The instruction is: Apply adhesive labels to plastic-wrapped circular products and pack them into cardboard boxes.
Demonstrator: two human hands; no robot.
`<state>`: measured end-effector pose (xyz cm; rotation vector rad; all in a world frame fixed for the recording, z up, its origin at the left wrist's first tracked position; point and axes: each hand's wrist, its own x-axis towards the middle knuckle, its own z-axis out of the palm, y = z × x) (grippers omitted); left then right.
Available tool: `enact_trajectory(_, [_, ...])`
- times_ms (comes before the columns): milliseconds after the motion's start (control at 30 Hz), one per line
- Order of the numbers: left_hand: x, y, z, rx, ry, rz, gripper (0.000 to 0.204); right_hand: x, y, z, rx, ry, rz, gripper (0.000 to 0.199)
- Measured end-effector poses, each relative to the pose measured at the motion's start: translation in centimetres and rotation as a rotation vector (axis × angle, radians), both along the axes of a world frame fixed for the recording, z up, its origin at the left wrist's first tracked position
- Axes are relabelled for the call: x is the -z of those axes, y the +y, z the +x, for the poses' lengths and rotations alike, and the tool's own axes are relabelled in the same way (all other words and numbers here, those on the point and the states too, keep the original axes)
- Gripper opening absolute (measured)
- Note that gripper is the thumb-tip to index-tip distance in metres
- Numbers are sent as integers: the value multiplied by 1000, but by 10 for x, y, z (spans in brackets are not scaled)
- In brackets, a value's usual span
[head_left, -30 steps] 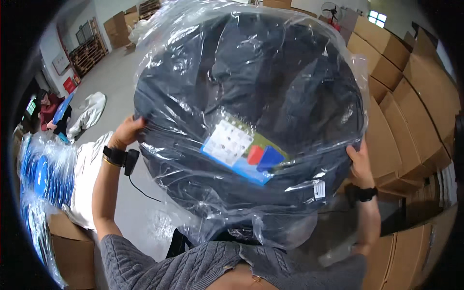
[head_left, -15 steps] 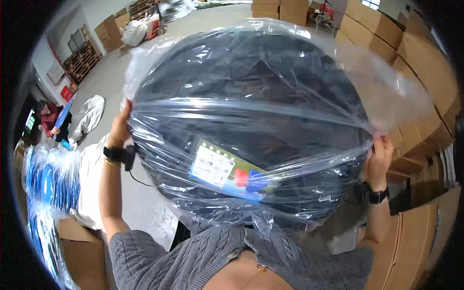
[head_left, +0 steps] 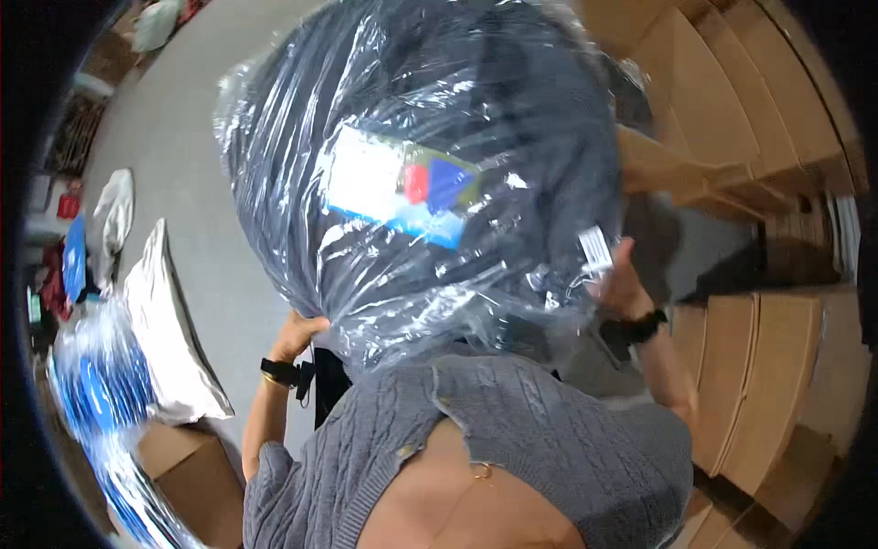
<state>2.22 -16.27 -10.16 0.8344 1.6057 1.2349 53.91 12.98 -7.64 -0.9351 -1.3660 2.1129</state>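
Observation:
A big round bundle of dark fabric [head_left: 512,101] fills a clear plastic bag [head_left: 402,334] held out before my chest. Through the film shows a printed card [head_left: 366,178] with white, red and blue areas. My left hand [head_left: 298,337] is closed on the bag's near left edge, thumb on top. At the near right edge my right hand [head_left: 626,285] grips the bag, its lower fingers partly hidden beneath. Beside that hand sits a small white tag [head_left: 595,249].
Cardboard boxes [head_left: 759,366] are stacked along the right side. On the left lie blue plastic-wrapped goods [head_left: 105,384], white cloth [head_left: 165,329] and an open carton [head_left: 197,480]. Farther left, a person in dark red [head_left: 55,279] is beside a blue flat piece [head_left: 74,256].
Both hands have come down and nearer to my body, from the bundle's sides to its near edge. The plastic that was stretched across the top now lies looser, and my view has tilted down.

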Motion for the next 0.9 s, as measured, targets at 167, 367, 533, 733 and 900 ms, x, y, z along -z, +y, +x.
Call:
enact_trajectory(167, [-3, 38, -24, -10, -324, -232, 38, -77, -19, -95, 156, 210, -621, 28])
enact_trajectory(367, [-78, 39, 12, -140, -307, -352, 21, -54, -40, -115, -64, -29, -271, 29])
enact_trajectory(533, [-143, -28, -56, -399, -17, -66, 53, -128, -47, -86, -308, -298, 179, 16])
enact_trajectory(733, [-59, -60, -120, 480, 406, -1027, 59, -40, -104, -63, -716, -392, 392, 20])
enact_trajectory(900, [-139, 78, -21, 383, 1346, -383, 57, -51, -80, -51, -689, -341, 190, 22])
